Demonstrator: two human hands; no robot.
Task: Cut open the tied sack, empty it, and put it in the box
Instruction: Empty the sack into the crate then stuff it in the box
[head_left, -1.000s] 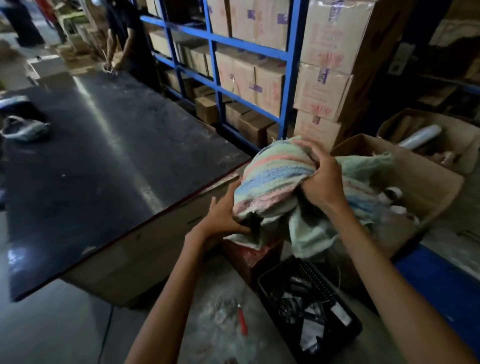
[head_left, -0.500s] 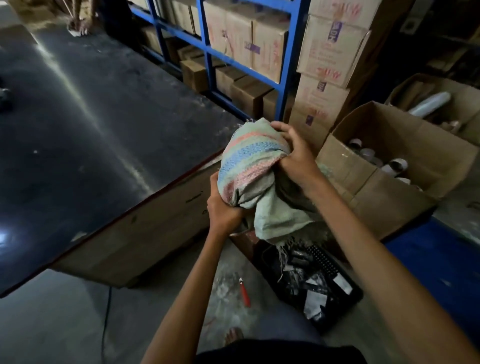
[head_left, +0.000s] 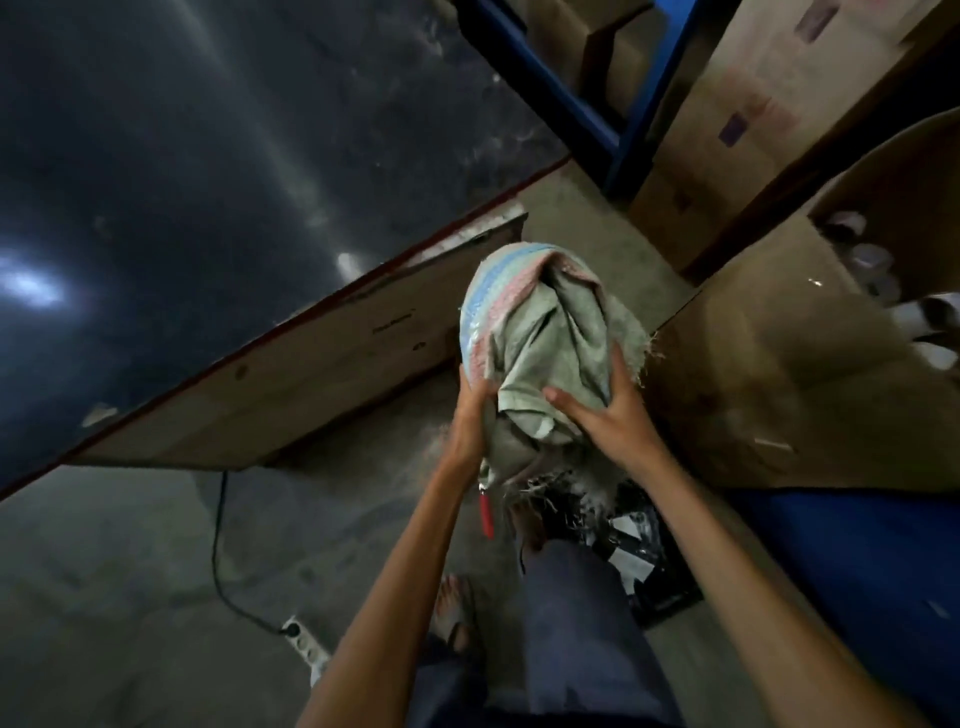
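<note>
**Sack bunched upright between both hands**

Sack (head_left: 545, 343), woven and greenish with blue and pink stripes down its left side, being held bunched into a tall bundle, long axis running from near to far in the head view, rounded folded end pointing away toward the shelving, frayed cut edge hanging nearest the body. Hovering above the floor (head_left: 130, 571), between the table and the box, not yet inside the box.

Left hand (head_left: 470, 410) pressing flat along the striped left flank, fingers extended and wrapping the side. Right hand (head_left: 608, 410) spreading wide over the crumpled green cloth, thumb reaching across the front folds, fingers curling round the right side; both gripping only the sack.

Lying just beneath the frayed edge: a red-handled cutter (head_left: 487, 514) on the concrete, and a black tray (head_left: 654, 587) of dark scraps partly hidden by the cloth and a trouser leg. Sitting immediately to the right: the open cardboard box (head_left: 769, 374), white rolls showing blurred inside. Stretching away to the left: a dark glossy table (head_left: 208, 156). Standing beyond: a blue shelf frame (head_left: 550, 88) with cartons. Trailing across the floor at lower left: a black cable (head_left: 223, 561) running to a power strip.
</note>
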